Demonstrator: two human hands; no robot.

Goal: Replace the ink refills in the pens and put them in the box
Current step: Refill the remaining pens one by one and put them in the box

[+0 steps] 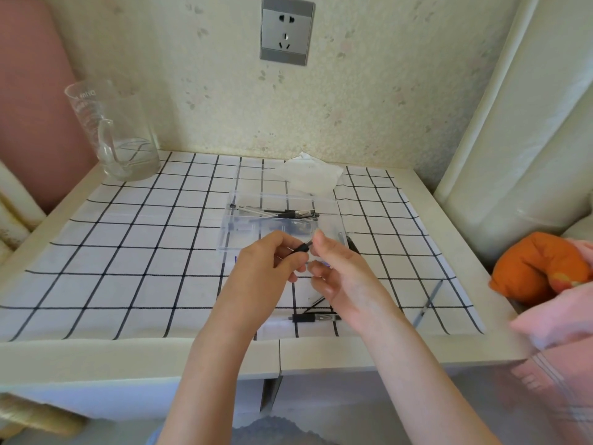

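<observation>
Nearest the bench (96, 351) edge, on the checked cloth (128, 252), lies a second pen (316, 317), partly under the right wrist; a thin clear tube (428, 301), probably a refill, lies well apart to the right. Above these, both hands work in the air just short of the box. Left hand (266, 268): fingers curled round the pen (301, 248), black end poking out toward the other hand. Right hand (340, 281): forefinger and thumb drawn close at that black end, remaining fingers loosely bent; whether they pinch the tip or only touch it, cannot tell. Likely step: unscrewing or reseating the tip section over a refill. To do it well, hold the barrel firm in the left, turn with the right fingertips only, keep both pieces in line so the thread does not cross, and work low over the cloth so a small spring or tip falls where it can be found. Beyond the hands sits the clear box (226, 229), with several pens (288, 214) in it. Behind it a crumpled tissue (308, 178); far left, a glass jug (122, 136).
</observation>
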